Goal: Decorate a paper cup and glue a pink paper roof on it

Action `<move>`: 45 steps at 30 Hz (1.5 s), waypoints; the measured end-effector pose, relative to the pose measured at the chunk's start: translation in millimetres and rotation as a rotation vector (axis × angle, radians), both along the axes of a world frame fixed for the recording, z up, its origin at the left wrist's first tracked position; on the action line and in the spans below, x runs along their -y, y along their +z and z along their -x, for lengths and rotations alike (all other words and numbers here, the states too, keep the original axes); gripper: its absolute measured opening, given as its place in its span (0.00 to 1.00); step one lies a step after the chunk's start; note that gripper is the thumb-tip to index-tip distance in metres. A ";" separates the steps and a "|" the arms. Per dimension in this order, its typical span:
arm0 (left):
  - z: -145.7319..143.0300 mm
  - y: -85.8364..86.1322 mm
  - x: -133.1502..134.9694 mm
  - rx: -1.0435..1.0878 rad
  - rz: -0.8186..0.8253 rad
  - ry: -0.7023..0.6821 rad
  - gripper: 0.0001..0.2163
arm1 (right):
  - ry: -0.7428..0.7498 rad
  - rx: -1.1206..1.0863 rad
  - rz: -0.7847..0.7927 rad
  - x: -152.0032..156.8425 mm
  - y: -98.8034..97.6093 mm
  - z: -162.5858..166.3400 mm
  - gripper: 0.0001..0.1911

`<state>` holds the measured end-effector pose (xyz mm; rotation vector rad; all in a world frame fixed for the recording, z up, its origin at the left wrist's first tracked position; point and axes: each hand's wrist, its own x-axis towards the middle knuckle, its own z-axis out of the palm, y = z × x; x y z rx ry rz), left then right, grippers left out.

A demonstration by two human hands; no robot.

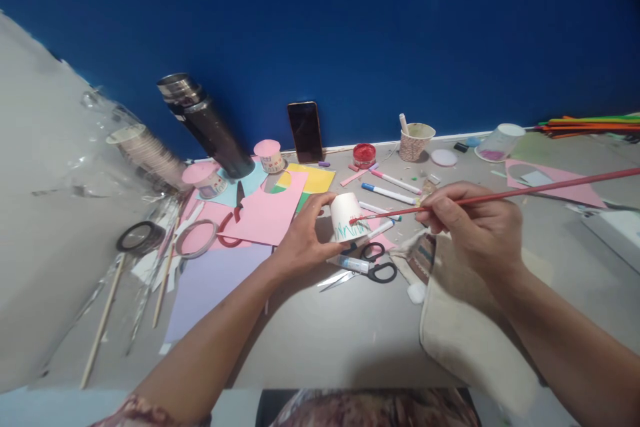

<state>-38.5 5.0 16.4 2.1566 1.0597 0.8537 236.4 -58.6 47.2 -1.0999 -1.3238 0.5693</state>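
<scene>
My left hand (309, 233) grips a white paper cup (345, 210), held upside down between thumb and fingers. Green zigzag strokes run around its wide lower part, with small red marks among them. In my right hand (467, 227) is a long red paintbrush (525, 193), pinched near its front. The brush tip meets the cup's side at the red marks. Beyond the cup stands a small open pot of red paint (364, 155). Below the cup lie black-handled scissors (383, 272) and a glue stick (354, 263).
Several markers (387, 193) lie behind my hands. Pink paper (270, 213), lilac paper (215, 287) and red-handled scissors (231, 227) are at left. A black flask (215, 130) and a phone (305, 132) stand near the wall. A beige cloth (465, 313) lies under my right arm.
</scene>
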 end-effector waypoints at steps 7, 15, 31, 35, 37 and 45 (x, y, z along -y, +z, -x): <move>0.9 -1.2 -0.4 -0.002 0.019 -0.003 0.34 | -0.009 -0.005 -0.019 -1.1 -1.6 0.3 0.11; 0.0 1.1 0.1 -0.004 0.044 0.006 0.33 | -0.030 -0.026 -0.031 -2.1 -0.6 1.4 0.11; 1.1 0.5 -2.3 0.056 0.098 -0.020 0.34 | 0.003 -0.021 0.004 -3.2 -1.3 -1.6 0.12; 1.2 0.5 -1.8 0.045 0.098 -0.012 0.34 | -0.005 -0.088 -0.004 -3.8 -0.7 -0.5 0.13; 0.9 1.3 -1.3 0.044 0.102 -0.013 0.34 | -0.015 -0.118 -0.008 -3.7 -0.9 -0.4 0.13; -0.3 2.5 -1.0 0.035 0.096 -0.001 0.34 | -0.005 -0.075 0.023 -3.2 -1.9 -0.3 0.12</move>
